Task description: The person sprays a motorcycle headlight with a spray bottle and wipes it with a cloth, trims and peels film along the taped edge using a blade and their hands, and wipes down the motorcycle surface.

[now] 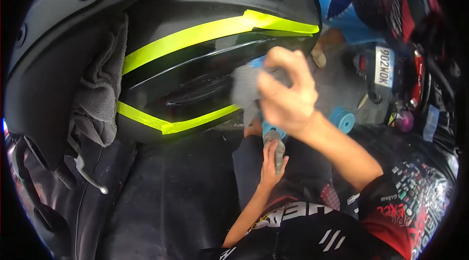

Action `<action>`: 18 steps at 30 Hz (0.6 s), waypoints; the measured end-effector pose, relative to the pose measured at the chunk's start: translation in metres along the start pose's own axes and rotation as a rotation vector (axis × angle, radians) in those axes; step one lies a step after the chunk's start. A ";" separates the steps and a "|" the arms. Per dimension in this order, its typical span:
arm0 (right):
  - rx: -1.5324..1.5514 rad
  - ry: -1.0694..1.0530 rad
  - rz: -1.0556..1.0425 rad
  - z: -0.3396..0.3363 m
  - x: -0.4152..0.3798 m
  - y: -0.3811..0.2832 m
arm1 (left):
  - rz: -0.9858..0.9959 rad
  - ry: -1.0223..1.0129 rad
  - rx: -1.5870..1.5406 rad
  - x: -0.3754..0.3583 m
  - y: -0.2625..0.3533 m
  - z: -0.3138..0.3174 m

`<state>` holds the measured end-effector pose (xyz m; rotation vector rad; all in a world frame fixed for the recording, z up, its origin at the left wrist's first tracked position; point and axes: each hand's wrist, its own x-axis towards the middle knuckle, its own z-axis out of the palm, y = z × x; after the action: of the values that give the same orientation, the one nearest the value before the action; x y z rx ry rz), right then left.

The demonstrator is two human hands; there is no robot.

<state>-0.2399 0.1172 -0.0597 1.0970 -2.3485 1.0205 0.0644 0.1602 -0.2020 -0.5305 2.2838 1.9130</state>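
My right hand [288, 86], blurred, pinches a grey cloth [245, 89] over the right part of a glossy black panel [195, 77]. A bit of blue shows at the cloth's top edge. White streaks lie on the panel, and yellow-green tape [185, 39] runs above and below it. Lower down, my left hand [272, 165] is wrapped round a grey object [280, 155] with a light blue part at its upper end; what it is I cannot make out.
A grey towel [97, 91] hangs at the left beside a lever [88, 174]. Light blue round piece [345, 120] lies right of my forearm. Another person in blue clothing [337, 3] is at the upper right, near a vehicle's number plate [384, 66].
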 end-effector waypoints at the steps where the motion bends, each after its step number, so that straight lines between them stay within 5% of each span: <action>1: 0.046 0.062 -0.028 0.016 -0.007 -0.011 | -0.032 -0.047 0.016 -0.008 -0.012 0.003; 3: 0.110 0.140 -0.048 0.049 0.017 -0.048 | 0.080 -0.183 0.109 -0.036 -0.057 0.007; 6: 0.142 0.144 -0.131 0.038 0.003 -0.027 | -0.075 -0.119 0.117 -0.024 -0.032 0.006; 8: 0.120 -0.045 -0.113 0.002 -0.021 0.023 | -0.044 -0.007 0.031 0.006 0.008 0.001; 10: 0.149 0.080 -0.027 0.005 -0.028 0.027 | -0.165 -0.044 -0.105 -0.003 0.000 0.005; 13: 0.278 0.168 0.042 0.034 -0.006 -0.015 | -0.014 -0.059 0.102 -0.016 -0.031 0.006; 15: 0.420 0.179 0.062 0.060 0.026 -0.057 | -0.203 -0.214 -0.285 -0.031 -0.051 0.019; 18: 0.301 0.356 -0.057 0.056 0.025 -0.035 | -0.071 -0.250 -0.069 -0.037 -0.057 0.022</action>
<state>-0.2296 0.0478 -0.0670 0.9779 -1.9155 1.4491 0.1147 0.1809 -0.2482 -0.3519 2.0244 1.9100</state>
